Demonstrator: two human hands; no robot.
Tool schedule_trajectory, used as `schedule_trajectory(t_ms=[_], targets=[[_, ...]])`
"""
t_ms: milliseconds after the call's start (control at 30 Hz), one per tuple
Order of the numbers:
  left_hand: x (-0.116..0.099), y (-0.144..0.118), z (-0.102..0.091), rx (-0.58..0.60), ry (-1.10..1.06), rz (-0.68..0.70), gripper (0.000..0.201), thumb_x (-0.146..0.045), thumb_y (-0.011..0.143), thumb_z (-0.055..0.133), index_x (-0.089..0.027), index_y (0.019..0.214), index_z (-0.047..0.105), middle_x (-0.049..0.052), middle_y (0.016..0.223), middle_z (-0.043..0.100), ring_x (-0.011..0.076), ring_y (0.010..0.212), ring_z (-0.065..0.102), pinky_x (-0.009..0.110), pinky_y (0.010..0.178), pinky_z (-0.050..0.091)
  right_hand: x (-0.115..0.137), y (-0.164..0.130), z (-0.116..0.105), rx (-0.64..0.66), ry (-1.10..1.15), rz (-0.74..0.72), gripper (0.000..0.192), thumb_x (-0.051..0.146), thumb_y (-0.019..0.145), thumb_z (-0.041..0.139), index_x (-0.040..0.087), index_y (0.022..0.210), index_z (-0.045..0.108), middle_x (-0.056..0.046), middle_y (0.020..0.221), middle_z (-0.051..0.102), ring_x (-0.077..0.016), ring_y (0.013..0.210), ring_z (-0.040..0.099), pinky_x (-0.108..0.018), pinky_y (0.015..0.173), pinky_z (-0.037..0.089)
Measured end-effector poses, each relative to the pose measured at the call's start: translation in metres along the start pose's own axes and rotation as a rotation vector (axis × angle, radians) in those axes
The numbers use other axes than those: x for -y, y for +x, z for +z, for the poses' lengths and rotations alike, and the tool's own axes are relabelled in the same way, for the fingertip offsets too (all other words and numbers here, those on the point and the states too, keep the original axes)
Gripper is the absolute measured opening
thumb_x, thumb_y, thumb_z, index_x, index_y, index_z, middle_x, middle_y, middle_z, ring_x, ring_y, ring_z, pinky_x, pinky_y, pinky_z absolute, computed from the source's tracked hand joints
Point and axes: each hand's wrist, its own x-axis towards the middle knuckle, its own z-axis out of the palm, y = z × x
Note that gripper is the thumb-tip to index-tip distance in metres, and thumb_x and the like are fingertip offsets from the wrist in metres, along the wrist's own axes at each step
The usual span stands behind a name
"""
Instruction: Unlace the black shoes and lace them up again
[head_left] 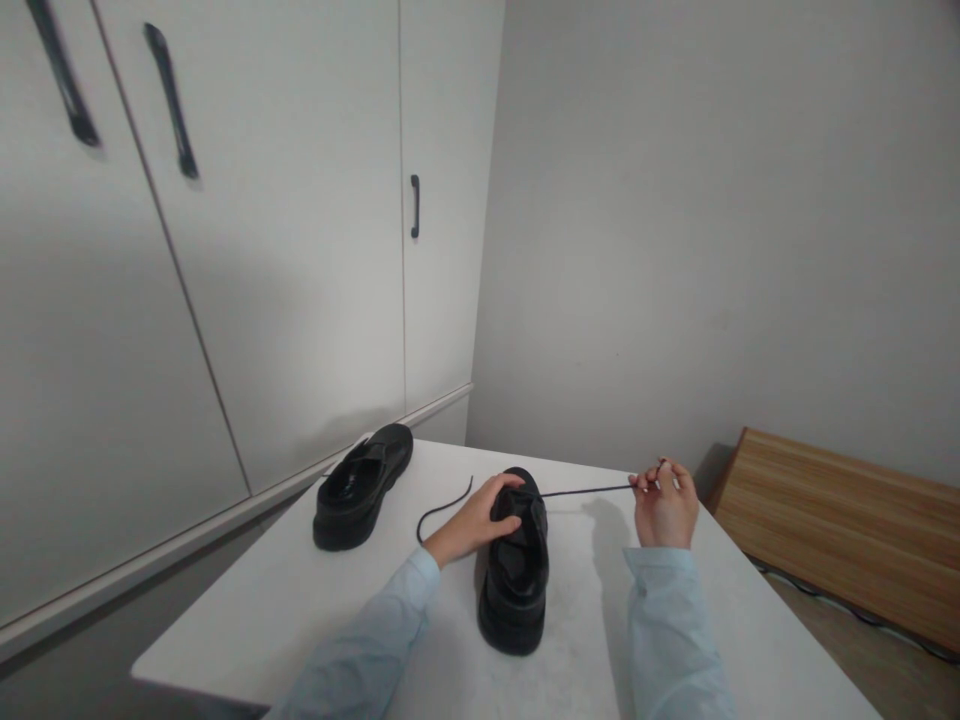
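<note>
1. Shoes, counted: two black ones on your white counter (pixel 300 600). The nearer shoe (pixel 516 580) sits about mid-counter with its toe toward the far edge; the second shoe (pixel 362 486) stands well apart from it, up by the far left corner.
2. Laces, counted: one thin black lace (pixel 592 490) that you can see. One part runs taut from the front of the nearer shoe out to your right; another part curls loose on the counter (pixel 439 515) between the two shoes.
3. Your left hand (pixel 480 520) lies over the front of the nearer shoe, fingers (pixel 504 500) curled down around its upper and pressing on it.
4. Your right hand (pixel 664 510) is raised just above the counter near the far right edge, to the right of that shoe. Its fingers (pixel 646 483) are pinched closed on the lace near its end, holding it stretched.
5. Sleeves, counted: two, both light blue, coming in from the near edge.
6. Cabinet doors (pixel 285 250) stand behind the far left corner; you can count three dark handles on them, and the two leftmost are blurred.
7. One wooden bench-like surface (pixel 847 520) lies beyond the counter's right edge, lower down.
</note>
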Motion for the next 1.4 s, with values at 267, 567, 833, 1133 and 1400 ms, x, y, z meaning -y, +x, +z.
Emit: schedule_trajectory(t_ms=[267,567,833,1133,1400], targets=[[0.0,0.002,0.003,0.004,0.09,0.093,0.036,-0.032,0.08,0.057,-0.023,0.116,0.054,0.007,0.117,0.052,0.022,0.113,0.046,0.036,0.101,0.032,-0.006,-0.009,0.009,0.351,-0.428,0.086,0.03,0.039,0.063,0.074,0.015,0.079,0.065,0.003,0.054,0.056,-0.01,0.052,0.051,-0.025,0.052,0.044],[0.001,0.002,0.004,0.015,0.131,0.044,0.027,-0.033,0.081,0.056,-0.024,0.105,0.062,0.008,0.122,0.048,0.0228,0.117,0.045,0.037,0.103,0.031,-0.026,-0.026,0.02,0.876,-0.761,0.263,0.026,0.038,0.062,0.073,0.014,0.062,0.064,0.0,0.052,0.06,-0.0108,0.05,0.053,-0.023,0.049,0.041],[0.003,0.002,0.005,0.007,0.135,0.042,0.027,-0.031,0.08,0.056,-0.024,0.106,0.062,0.007,0.122,0.048,0.0231,0.116,0.045,0.038,0.103,0.032,-0.037,-0.031,0.019,0.941,-0.841,0.217,0.022,0.035,0.064,0.071,0.015,0.062,0.064,0.001,0.051,0.06,-0.0113,0.049,0.053,-0.023,0.05,0.041],[0.004,0.004,0.008,-0.001,0.179,0.062,0.027,-0.026,0.08,0.056,-0.024,0.106,0.062,0.008,0.123,0.047,0.0231,0.117,0.044,0.039,0.104,0.032,-0.04,-0.038,0.025,0.967,-0.836,0.261,0.02,0.032,0.064,0.071,0.016,0.061,0.061,0.002,0.048,0.058,-0.0095,0.044,0.049,-0.02,0.044,0.036],[0.006,0.007,0.012,-0.017,0.278,0.085,0.025,-0.028,0.079,0.057,-0.024,0.101,0.066,0.009,0.122,0.049,0.0262,0.119,0.04,0.043,0.104,0.03,-0.042,-0.045,0.031,0.948,-0.704,0.3,0.025,0.034,0.063,0.071,0.019,0.068,0.052,0.006,0.046,0.055,-0.0116,0.046,0.055,-0.022,0.05,0.041]])
